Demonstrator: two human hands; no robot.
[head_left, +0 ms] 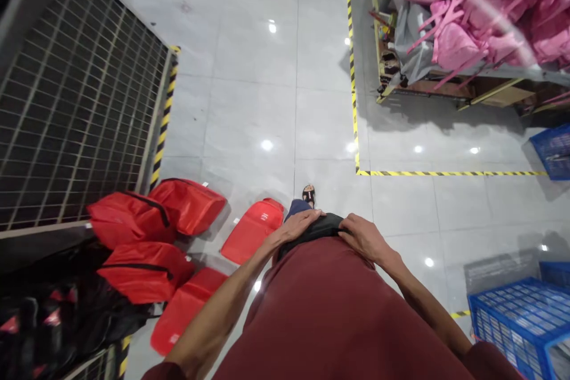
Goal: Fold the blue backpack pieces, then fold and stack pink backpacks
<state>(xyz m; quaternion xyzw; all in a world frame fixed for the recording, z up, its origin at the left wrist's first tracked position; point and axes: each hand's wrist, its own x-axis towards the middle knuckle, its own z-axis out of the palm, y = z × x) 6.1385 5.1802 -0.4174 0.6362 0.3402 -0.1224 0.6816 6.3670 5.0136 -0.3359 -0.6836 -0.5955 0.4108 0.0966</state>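
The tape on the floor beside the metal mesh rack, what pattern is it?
Yellow and black diagonal stripes, clearest in the head view.

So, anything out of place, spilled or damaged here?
Possibly the red bags: they lie scattered at differing angles on the bare floor, near the wire mesh panel. The pink backpacks sit in a jumbled heap. No spill or damage is visible.

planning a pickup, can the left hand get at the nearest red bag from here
Probably, with a bend: nothing covers the red bag, but it is on the floor and the left hand is at waist height.
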